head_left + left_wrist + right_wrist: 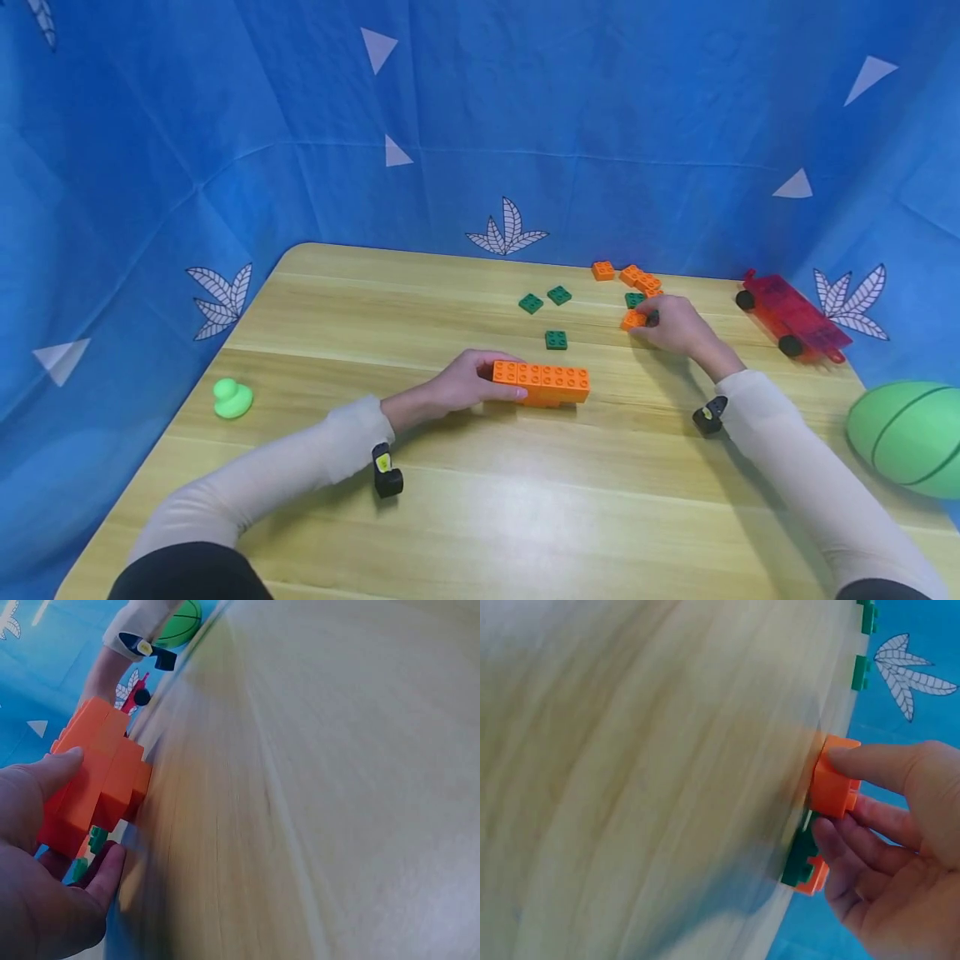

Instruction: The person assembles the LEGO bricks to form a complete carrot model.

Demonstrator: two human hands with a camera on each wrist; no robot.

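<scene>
My left hand (468,385) grips one end of a built block of orange toy bricks (547,382), thumb along its near side. In the left wrist view the orange block (94,769) steps inward toward its underside, narrower below than on top. At the right, my right hand (675,323) pinches a single orange brick (633,320) between thumb and fingers; the right wrist view shows this orange brick (832,780) close to the tabletop. A green brick (801,855) and another orange piece lie right beside those fingers.
Loose green bricks (556,340) lie beyond the built block, and several orange bricks (603,271) sit at the table's far edge. A red toy car (795,315) and a green ball (907,437) stand at the right. A green rubber duck (232,399) is at the left.
</scene>
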